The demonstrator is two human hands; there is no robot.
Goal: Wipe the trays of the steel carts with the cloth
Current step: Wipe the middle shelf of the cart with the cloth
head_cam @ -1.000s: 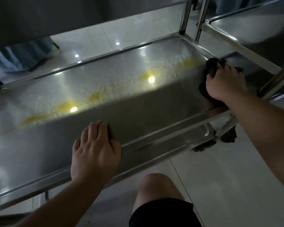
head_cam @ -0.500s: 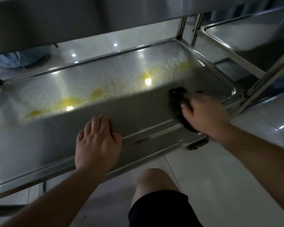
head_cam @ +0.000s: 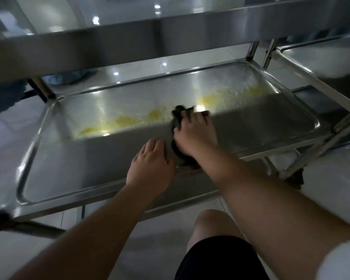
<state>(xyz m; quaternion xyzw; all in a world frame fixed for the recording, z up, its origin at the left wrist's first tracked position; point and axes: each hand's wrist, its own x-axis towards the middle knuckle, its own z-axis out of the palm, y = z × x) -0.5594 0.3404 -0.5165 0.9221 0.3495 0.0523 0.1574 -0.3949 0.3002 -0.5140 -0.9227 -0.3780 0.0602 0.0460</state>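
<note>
Your right hand presses the soft, floppy cloth flat mid-tray. Your left hand rests open on the front edge. Bunch the cloth up.

Right hand presses dark cloth flat on lower tray of steel cart, near tray's middle. Left hand rests just beside it on near rim, fingers over edge. Yellowish smears along lit far half. Second cart at right. Bare knee, black shorts below. Blue fabric, possibly cloth heap, on floor far left.
</note>
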